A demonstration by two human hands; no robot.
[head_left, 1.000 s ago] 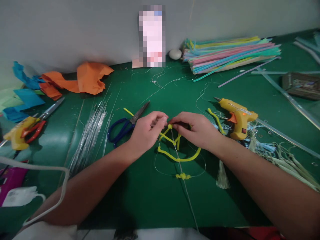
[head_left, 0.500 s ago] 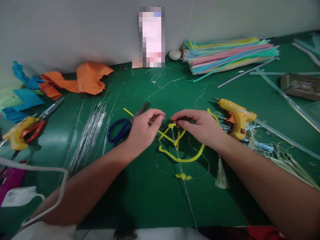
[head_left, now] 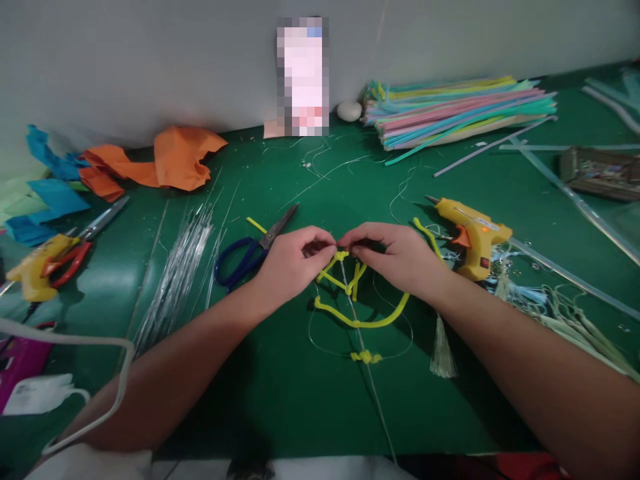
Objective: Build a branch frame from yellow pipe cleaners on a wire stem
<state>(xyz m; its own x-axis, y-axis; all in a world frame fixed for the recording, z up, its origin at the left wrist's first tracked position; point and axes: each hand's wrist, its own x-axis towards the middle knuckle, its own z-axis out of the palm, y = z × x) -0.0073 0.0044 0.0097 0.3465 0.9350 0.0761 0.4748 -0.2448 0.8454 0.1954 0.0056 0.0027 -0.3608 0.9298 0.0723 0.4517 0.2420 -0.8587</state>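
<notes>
A yellow pipe-cleaner frame point(head_left: 361, 320) on thin wire lies on the green table point(head_left: 280, 387), centre. My left hand point(head_left: 293, 263) and my right hand point(head_left: 395, 257) meet at the frame's top knot point(head_left: 342, 256), fingertips pinched together on it. A small yellow knot point(head_left: 366, 357) sits lower on the wire. Blue-handled scissors point(head_left: 245, 257) lie just left of my left hand. A pale tassel point(head_left: 442, 350) lies under my right forearm.
A yellow glue gun point(head_left: 473, 233) rests right of my right hand. Coloured pipe cleaners point(head_left: 460, 107) are stacked at the back right. A wire bundle point(head_left: 175, 277), orange paper point(head_left: 175, 157), blue paper point(head_left: 45, 200), red-handled scissors and a second glue gun point(head_left: 35, 267) lie left.
My hands drew apart slightly half a second ago, then closed together again on the top knot. The frame shifted a little on the table.
</notes>
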